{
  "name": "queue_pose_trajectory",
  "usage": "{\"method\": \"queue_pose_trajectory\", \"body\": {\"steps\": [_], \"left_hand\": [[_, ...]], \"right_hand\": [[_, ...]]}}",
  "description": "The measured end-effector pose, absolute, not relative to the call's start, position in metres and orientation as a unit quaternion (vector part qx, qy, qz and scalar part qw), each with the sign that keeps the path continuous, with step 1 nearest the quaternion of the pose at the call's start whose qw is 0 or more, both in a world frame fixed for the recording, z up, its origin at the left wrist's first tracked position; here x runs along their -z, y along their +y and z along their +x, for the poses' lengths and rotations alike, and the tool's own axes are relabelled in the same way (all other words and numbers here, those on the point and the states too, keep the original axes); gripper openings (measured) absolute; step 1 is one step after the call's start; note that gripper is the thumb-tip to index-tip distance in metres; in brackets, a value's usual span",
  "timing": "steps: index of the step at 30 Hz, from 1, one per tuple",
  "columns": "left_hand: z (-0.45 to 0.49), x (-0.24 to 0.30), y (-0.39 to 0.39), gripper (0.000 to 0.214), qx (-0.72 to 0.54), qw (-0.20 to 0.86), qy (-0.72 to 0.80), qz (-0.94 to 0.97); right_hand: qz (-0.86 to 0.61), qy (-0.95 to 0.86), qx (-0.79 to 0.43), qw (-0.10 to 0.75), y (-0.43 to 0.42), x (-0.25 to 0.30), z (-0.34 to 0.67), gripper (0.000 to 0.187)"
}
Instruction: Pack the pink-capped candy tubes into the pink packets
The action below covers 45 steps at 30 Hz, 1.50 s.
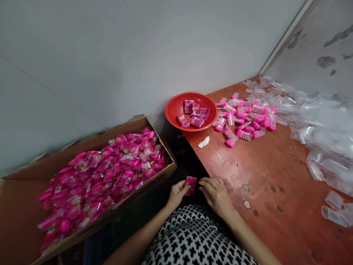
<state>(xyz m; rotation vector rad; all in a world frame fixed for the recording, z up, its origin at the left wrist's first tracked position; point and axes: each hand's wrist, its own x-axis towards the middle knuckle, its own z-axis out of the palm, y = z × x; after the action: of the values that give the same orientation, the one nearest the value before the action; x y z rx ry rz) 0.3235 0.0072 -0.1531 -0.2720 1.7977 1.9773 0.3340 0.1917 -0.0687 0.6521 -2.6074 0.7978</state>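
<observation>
Between the thumb and fingers of my left hand (pixel 178 193) is a small flat pink printed packet (pixel 191 184), held over the dark gap beside the table edge. My right hand (pixel 215 193) is just right of it, at the table's edge, apart from the packet. Its fingers are bent and close together; anything in them is too small to make out. Beyond both hands, a red bowl (pixel 172 117) contains several similar pink printed packets (pixel 197 121).
A cardboard box (pixel 162 173) at left has many pink wrapped pieces (pixel 110 173). On the reddish table (pixel 264 165) lie pink-capped clear tubes of small balls (pixel 245 114), a white crumpled scrap (pixel 203 142) and a heap of clear plastic tubes (pixel 325 129). Walls stand behind.
</observation>
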Motion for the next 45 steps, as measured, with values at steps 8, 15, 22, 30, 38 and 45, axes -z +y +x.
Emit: {"method": "queue_pose_trajectory", "body": {"steps": [8, 15, 22, 30, 38, 45], "left_hand": [[0.319, 0.079, 0.022, 0.035, -0.661, 0.078, 0.746, 0.023], [0.302, 0.047, 0.047, 0.030, -0.620, -0.033, 0.771, 0.140], [0.302, 0.040, 0.065, 0.026, -0.621, -0.074, 0.759, 0.181], [0.310, 0.034, 0.075, 0.025, -0.620, -0.078, 0.759, 0.185], [0.310, 0.030, 0.077, 0.025, -0.615, -0.092, 0.756, 0.204], [0.309, 0.031, 0.080, 0.024, -0.618, -0.095, 0.757, 0.190]], "right_hand": [[0.140, -0.882, -0.407, 0.190, 0.205, 0.040, 0.338, 0.025], [0.157, -0.904, -0.284, 0.280, 0.216, 0.012, 0.332, 0.039], [0.144, -0.906, -0.181, 0.354, 0.226, 0.014, 0.334, 0.027], [0.138, -0.887, -0.169, 0.407, 0.227, 0.015, 0.337, 0.013], [0.119, -0.910, -0.155, 0.366, 0.232, 0.012, 0.341, 0.021], [0.120, -0.892, -0.149, 0.409, 0.229, 0.011, 0.338, 0.019]]}}
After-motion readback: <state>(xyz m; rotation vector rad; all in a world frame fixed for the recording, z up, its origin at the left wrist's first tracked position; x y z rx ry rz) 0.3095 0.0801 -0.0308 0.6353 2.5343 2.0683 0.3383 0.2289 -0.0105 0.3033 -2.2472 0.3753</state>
